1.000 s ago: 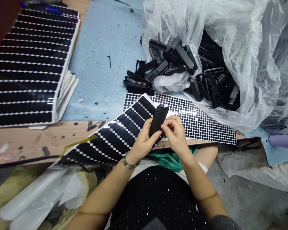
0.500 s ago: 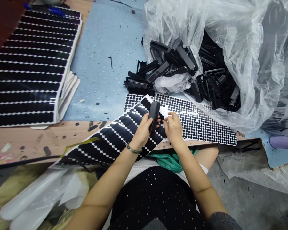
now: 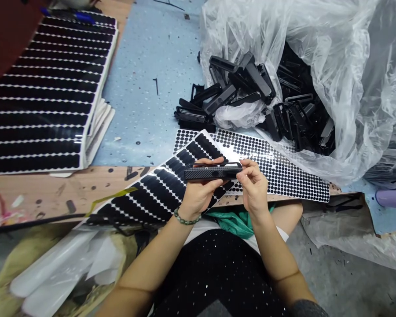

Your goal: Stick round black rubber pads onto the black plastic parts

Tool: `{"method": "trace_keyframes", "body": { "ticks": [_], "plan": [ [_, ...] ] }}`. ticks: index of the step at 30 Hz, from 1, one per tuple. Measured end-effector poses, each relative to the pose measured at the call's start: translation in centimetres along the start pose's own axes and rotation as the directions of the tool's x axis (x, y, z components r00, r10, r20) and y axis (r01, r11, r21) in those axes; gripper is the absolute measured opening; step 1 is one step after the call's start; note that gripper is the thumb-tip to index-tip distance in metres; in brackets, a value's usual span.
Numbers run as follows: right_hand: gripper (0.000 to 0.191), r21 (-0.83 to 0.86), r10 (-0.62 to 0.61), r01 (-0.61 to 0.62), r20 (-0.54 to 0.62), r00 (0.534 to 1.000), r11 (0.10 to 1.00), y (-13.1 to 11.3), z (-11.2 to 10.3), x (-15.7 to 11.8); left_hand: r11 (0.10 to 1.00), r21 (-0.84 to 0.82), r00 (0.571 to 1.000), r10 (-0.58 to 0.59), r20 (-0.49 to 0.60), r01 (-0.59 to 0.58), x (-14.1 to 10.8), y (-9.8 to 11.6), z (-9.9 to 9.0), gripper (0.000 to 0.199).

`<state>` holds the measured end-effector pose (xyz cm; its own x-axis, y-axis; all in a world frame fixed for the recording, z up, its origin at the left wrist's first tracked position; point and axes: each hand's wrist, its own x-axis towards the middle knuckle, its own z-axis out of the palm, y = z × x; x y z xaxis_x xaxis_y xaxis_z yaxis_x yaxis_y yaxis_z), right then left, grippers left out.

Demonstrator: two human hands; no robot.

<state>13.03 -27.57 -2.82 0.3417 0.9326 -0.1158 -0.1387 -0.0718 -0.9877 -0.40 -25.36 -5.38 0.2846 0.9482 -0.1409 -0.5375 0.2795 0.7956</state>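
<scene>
- The left hand [image 3: 201,197], with a beaded bracelet [image 3: 185,219] at the wrist, cradles a black plastic bar [image 3: 213,172] from below, its fingers [image 3: 206,187] curled around the bar.
- The right hand [image 3: 252,189] pinches the bar's right end between its fingers [image 3: 247,166]. The bar lies level above the desk, its face finely textured.
- A green cloth [image 3: 232,222] sits in the person's lap, just below the desk's wooden edge [image 3: 62,187].
- Under the hands lies a sheet of black oval pads [image 3: 158,191], overlapping a sheet of small black dots [image 3: 280,171].
- To the left, a stack of similar oval-pad sheets [image 3: 46,92] rests on a blue mat [image 3: 141,88]; a blue pen [image 3: 84,17] lies at its far end.
- Farther ahead, a clear plastic bag [image 3: 336,75] spills a heap of black plastic parts [image 3: 251,83] onto the mat.
</scene>
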Motion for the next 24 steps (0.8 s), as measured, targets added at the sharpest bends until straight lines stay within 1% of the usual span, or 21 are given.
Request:
{"method": "trace_keyframes", "body": {
  "ticks": [5, 9, 12, 14, 17, 18, 19, 21, 23, 24],
  "plan": [
    [0.023, 0.011, -0.053, 0.053, -0.043, 0.998, 0.999, -0.6, 0.3, -0.4, 0.999, 0.023, 0.999, 0.030, -0.016, -0.030, -0.3, 0.1, 0.5, 0.045],
    [0.020, -0.036, -0.106, 0.104, -0.056, 0.993, 0.994, -0.7, 0.3, -0.4, 0.999, 0.026, 0.999, 0.042, -0.021, -0.041, -0.4, 0.3, 0.7, 0.044],
    [0.019, -0.123, -0.167, 0.160, -0.049, 0.985, 0.979, -0.8, 0.3, -0.6, 0.998, -0.001, 0.998, 0.066, -0.021, -0.066, -0.6, 0.4, 1.0, 0.043],
    [0.017, -0.220, -0.232, 0.217, -0.046, 0.972, 0.951, -0.8, 0.3, -0.9, 0.995, -0.019, 0.995, 0.097, -0.019, -0.097, -0.7, 0.3, 1.1, 0.041],
    [0.010, -0.366, -0.369, 0.321, -0.065, 0.927, 0.873, -0.7, 0.4, -1.3, 0.989, -0.039, 0.990, 0.139, -0.037, -0.141, -0.9, 0.1, 1.2, 0.040],
    [0.012, -0.386, -0.395, 0.335, -0.086, 0.915, 0.859, -0.6, 0.4, -1.5, 0.988, -0.045, 0.988, 0.144, -0.048, -0.146, -0.9, 0.0, 1.2, 0.040],
    [0.021, -0.381, -0.397, 0.330, -0.110, 0.911, 0.864, -0.5, 0.4, -1.5, 0.988, -0.051, 0.988, 0.142, -0.057, -0.145, -1.0, 0.0, 1.2, 0.040],
    [0.045, -0.286, -0.322, 0.274, -0.138, 0.937, 0.918, -0.2, 0.4, -1.6, 0.989, -0.061, 0.989, 0.131, -0.068, -0.135, -1.0, 0.0, 1.2, 0.040],
    [0.062, -0.142, -0.198, 0.182, -0.102, 0.975, 0.973, -0.1, 0.5, -1.5, 0.989, -0.068, 0.989, 0.128, -0.068, -0.133, -0.9, 0.0, 1.2, 0.040],
    [0.064, -0.081, -0.141, 0.135, -0.070, 0.988, 0.988, -0.1, 0.7, -1.5, 0.988, -0.068, 0.989, 0.132, -0.066, -0.137, -0.9, 0.0, 1.3, 0.040]
  ]
}}
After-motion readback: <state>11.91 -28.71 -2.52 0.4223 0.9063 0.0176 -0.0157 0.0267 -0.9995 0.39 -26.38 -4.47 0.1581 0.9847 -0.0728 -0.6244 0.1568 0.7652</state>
